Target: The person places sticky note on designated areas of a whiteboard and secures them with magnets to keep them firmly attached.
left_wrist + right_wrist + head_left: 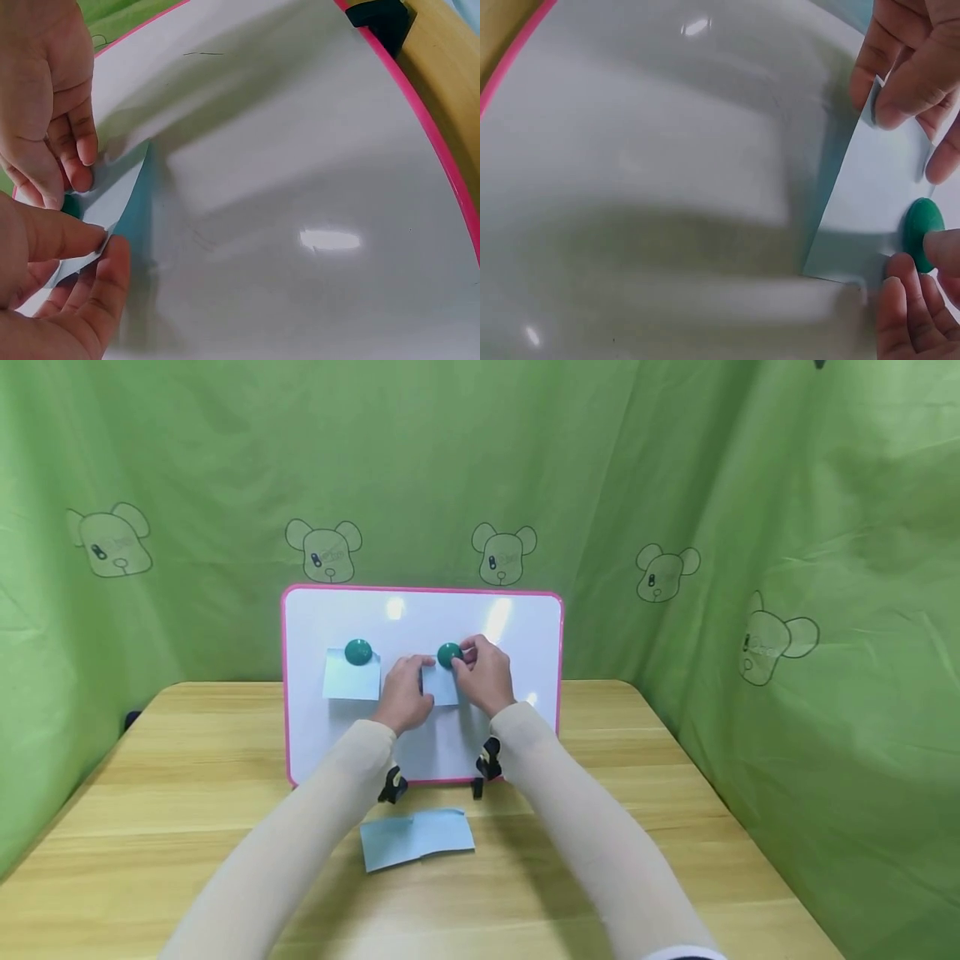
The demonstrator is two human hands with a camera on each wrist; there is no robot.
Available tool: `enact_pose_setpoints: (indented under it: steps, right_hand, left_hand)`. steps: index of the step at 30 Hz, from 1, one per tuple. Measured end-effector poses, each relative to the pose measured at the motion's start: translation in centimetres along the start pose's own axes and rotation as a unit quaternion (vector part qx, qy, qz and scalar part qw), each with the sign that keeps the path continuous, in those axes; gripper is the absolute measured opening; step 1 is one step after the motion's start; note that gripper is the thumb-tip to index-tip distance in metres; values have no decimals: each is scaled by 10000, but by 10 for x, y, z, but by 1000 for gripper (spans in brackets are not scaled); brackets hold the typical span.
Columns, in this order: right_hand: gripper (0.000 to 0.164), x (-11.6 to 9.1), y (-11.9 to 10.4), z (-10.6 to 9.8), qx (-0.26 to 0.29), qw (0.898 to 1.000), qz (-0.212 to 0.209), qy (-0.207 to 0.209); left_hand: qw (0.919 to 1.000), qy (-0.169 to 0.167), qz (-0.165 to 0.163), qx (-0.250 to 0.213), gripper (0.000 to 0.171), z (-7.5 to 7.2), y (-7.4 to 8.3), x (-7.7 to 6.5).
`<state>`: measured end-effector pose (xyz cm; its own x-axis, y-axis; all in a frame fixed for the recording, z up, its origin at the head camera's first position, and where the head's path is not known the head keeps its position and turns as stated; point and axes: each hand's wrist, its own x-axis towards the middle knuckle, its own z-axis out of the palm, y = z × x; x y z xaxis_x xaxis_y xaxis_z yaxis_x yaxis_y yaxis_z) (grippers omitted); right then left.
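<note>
A whiteboard (420, 760) with a pink frame stands upright on the table. My left hand (406, 695) pinches the left edge of a light blue paper sheet (441, 687) between thumb and fingers; the left wrist view shows this edge lifted off the board. With its thumb on a round green magnet (922, 232), my right hand (487, 675) holds it at the sheet's upper part. Whether the magnet touches the board through the paper is hidden. Further left, another blue sheet (351, 681) hangs under a second green magnet (358, 652).
Two more blue sheets (442, 832) lie overlapping on the wooden table (187, 793) in front of the board. Black feet (477, 788) show under the board's lower edge. A green curtain (420, 460) with bear-head drawings surrounds the table at the back and sides.
</note>
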<state>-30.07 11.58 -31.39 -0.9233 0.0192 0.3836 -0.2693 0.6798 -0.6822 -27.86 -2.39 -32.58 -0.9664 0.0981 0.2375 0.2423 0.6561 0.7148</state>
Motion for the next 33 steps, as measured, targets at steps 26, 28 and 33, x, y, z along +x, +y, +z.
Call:
enact_pose_setpoints:
  steps: [26,28,33]
  right_hand:
    - [27,-15,21,-23,-83,9994,293,-164]
    - [27,-16,24,-27,-74,9994,283,-182]
    - [26,-19,35,-35,-74,9996,255,-130]
  left_hand:
    - [9992,-173,73,-344,62,-5,-13,-15]
    - [9989,-194,6,-421,63,-5,-14,-18]
    - [9984,-255,6,-504,62,-6,-18,-25]
